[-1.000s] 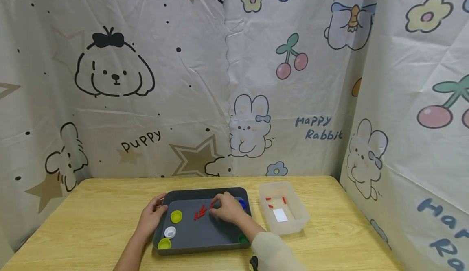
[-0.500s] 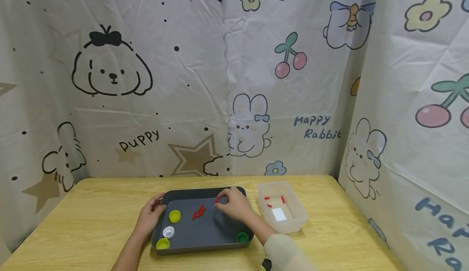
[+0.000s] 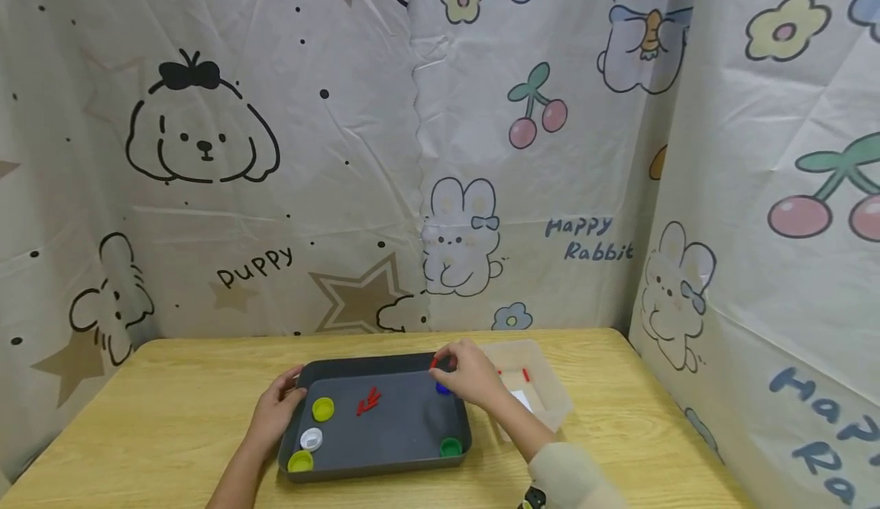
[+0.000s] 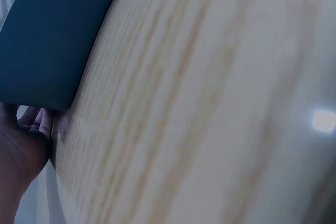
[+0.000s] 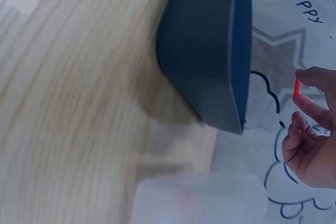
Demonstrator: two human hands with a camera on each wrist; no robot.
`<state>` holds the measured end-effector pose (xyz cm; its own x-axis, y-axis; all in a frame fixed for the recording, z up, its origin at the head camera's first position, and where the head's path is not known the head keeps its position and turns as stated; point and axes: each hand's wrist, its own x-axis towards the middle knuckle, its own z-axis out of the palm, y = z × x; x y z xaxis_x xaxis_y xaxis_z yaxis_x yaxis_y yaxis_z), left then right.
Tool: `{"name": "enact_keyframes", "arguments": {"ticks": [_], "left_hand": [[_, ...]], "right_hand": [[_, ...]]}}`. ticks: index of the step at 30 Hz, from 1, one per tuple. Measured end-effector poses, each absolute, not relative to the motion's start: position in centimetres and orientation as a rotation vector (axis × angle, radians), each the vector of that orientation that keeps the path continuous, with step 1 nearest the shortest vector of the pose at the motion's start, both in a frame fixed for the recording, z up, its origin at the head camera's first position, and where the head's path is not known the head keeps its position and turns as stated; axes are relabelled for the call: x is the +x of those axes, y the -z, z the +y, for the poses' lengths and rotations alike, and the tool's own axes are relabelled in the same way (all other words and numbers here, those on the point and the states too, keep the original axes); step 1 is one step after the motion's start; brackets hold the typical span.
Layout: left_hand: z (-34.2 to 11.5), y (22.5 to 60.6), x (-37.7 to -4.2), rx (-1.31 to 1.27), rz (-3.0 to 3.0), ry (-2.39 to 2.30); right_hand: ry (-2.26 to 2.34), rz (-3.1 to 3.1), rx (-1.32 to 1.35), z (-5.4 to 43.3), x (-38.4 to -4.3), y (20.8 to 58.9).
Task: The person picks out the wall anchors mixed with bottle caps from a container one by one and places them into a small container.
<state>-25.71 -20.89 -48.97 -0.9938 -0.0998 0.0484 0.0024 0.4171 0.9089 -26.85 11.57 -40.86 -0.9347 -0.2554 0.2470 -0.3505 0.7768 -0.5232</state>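
My right hand (image 3: 474, 375) pinches a small red stick (image 5: 297, 87) between thumb and index finger, above the far right corner of a dark grey tray (image 3: 406, 425). My left hand (image 3: 275, 406) holds the tray's left edge; in the left wrist view that hand (image 4: 23, 148) is partly hidden by the tray. A small pile of red sticks (image 3: 369, 401) lies in the tray. Two yellow caps (image 3: 323, 410) and a white cap (image 3: 312, 439) sit at its left side. A green cap (image 3: 450, 448) stands in the near right corner, and a blue cap (image 3: 443, 389) is partly hidden under my right hand.
Right of the tray stands a translucent plastic box (image 3: 555, 406), holding red sticks (image 3: 526, 375) and a white square (image 3: 520, 398); my right arm covers part of it. The wooden table (image 3: 192, 387) ends at a printed curtain (image 3: 371, 188) behind.
My right hand has lifted the red stick from beside the pile and carried it right and away from me, toward the tray's far right corner. My left hand stays at the tray's edge.
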Motion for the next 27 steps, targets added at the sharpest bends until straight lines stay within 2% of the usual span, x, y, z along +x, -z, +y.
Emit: {"name": "enact_keyframes", "arguments": {"ticks": [10,27], "left_hand": [[-21.1,49.2,-25.7,0.092,-2.572,1.618],[-21.1,49.2,-25.9,0.094,-2.571,1.67]], "right_hand": [[-0.918,-2.751,0.365,14.9,-26.3,39.5],[-0.857,-2.764,0.172,21.3,-25.8,39.3]]}}
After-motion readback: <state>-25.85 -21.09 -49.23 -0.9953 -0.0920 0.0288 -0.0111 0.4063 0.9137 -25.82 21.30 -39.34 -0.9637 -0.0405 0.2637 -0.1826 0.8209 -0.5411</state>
